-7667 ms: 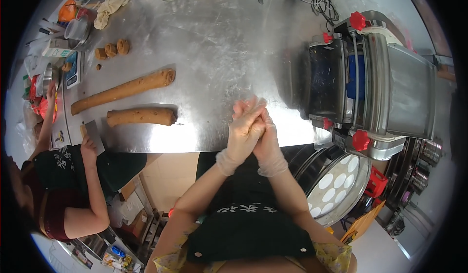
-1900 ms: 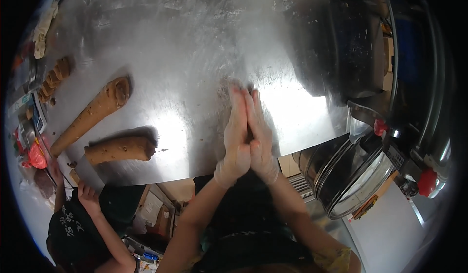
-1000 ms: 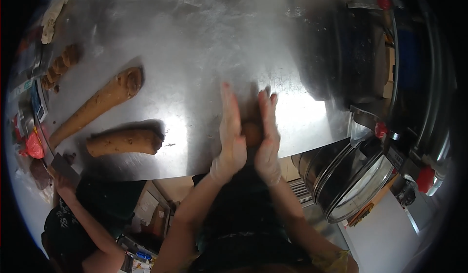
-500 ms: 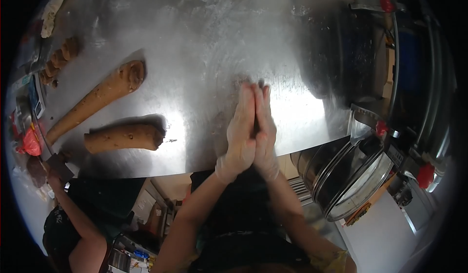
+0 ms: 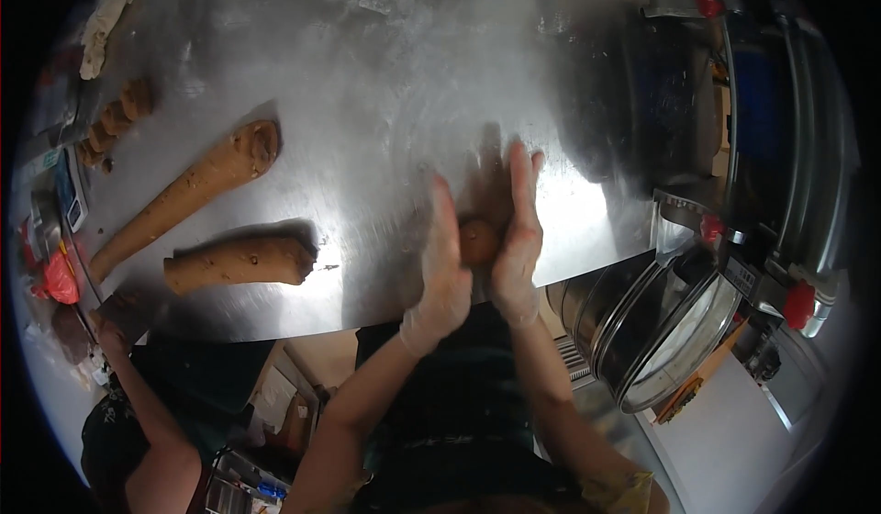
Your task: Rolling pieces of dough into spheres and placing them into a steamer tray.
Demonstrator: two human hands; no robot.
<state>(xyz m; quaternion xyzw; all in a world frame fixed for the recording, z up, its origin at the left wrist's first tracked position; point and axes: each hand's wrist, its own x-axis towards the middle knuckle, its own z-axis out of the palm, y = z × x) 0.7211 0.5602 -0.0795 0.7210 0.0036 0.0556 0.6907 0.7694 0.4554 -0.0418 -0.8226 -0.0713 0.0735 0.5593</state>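
Observation:
A round ball of brown dough [image 5: 477,241] sits between my two hands over the near edge of the steel table. My left hand [image 5: 442,280], in a thin clear glove, is upright with its palm facing the ball and fingers stretched. On the ball's other side my right hand [image 5: 518,262], gloved alike, points away from me with straight fingers. The ball lies close against the right palm. Whether it rests on the table or is pressed by the palms I cannot tell. To the left lie a thick dough log [image 5: 240,262] and a longer, tapering dough roll [image 5: 197,186].
Cut dough pieces [image 5: 117,119] and a pale crumpled cloth [image 5: 108,26] lie at the far left. A co-worker's hand [image 5: 112,335] holds a dark flat scraper at lower left. Right stand a machine with red knobs [image 5: 799,306] and round metal sieves [image 5: 656,340].
My hands, pressed palm to palm before, have parted, and the dough ball now shows between them. The co-worker's hand and scraper have shifted slightly.

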